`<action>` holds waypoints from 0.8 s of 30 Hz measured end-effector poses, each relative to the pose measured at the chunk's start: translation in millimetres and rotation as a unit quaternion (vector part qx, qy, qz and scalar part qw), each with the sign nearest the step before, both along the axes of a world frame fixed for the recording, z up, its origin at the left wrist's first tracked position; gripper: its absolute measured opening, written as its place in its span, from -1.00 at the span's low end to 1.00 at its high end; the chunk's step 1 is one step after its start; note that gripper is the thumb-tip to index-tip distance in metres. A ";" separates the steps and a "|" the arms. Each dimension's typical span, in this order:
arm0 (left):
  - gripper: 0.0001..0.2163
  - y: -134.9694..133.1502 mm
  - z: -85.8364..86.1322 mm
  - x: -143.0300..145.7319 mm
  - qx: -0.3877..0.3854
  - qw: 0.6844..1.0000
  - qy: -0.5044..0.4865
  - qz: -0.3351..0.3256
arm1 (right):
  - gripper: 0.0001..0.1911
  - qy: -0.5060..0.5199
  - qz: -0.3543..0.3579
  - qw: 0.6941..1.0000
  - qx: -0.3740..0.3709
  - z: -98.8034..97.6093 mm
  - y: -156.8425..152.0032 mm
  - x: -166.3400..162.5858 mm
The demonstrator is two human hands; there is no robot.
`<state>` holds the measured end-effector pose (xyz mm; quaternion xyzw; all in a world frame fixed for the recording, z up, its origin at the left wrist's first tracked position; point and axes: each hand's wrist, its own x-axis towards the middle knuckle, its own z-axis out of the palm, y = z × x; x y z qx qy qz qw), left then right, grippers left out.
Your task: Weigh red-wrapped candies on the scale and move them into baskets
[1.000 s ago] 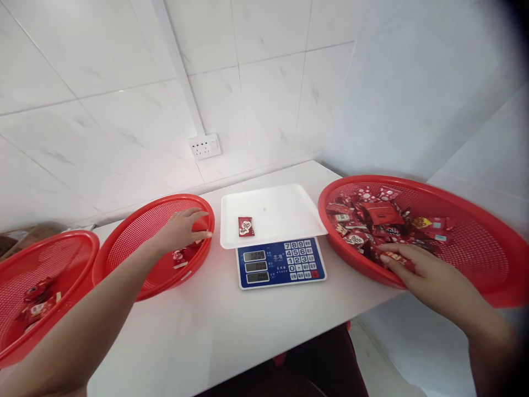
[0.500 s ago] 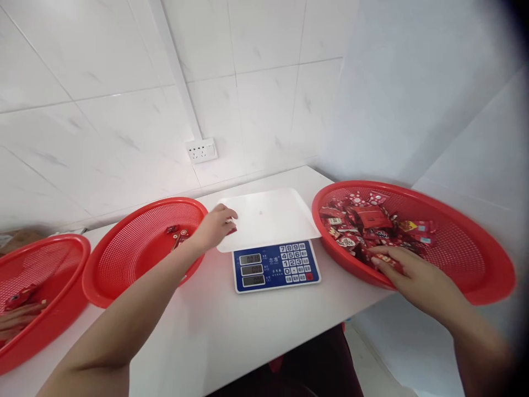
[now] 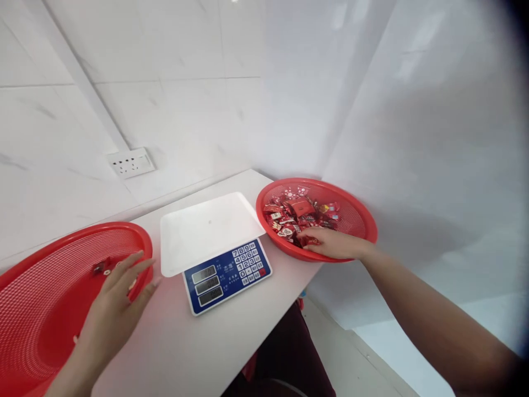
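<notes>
My left hand is over the right side of the red basket at the left, its fingers spread and no object visible in them. A few small wrapped pieces lie in that basket, partly hidden by the hand. At the right, my right hand reaches into another red basket holding a pile of red wrapped snacks. Its fingers are closed on a red snack packet at the near side of the pile. Between the baskets stands a digital scale with a bare white pan.
The white table ends at a front edge close to my legs. Tiled wall runs behind it, with a socket plate above the table. A smooth pale wall stands beyond the right basket.
My view has swung right, so the scale and baskets sit further left. My left hand has left the pan's edge, moved over the left basket and opened. The right hand stays in its basket.
</notes>
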<state>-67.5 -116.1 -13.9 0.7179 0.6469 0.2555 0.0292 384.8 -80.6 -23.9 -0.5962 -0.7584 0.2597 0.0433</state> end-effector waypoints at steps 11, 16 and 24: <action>-0.69 -14.1 -19.6 84.9 -0.054 0.979 -0.142 -0.139 | -0.16 -0.047 -0.103 0.993 -0.035 -28.4 31.7 -6.2; -0.69 -16.4 -19.0 79.3 -0.096 0.972 -0.159 -0.143 | -0.58 0.057 -0.164 0.985 -0.012 -13.2 32.0 9.8; -0.70 -16.8 -13.7 91.7 -0.173 0.919 -0.309 -0.175 | -0.72 0.304 -0.221 0.926 0.030 37.2 19.5 -8.4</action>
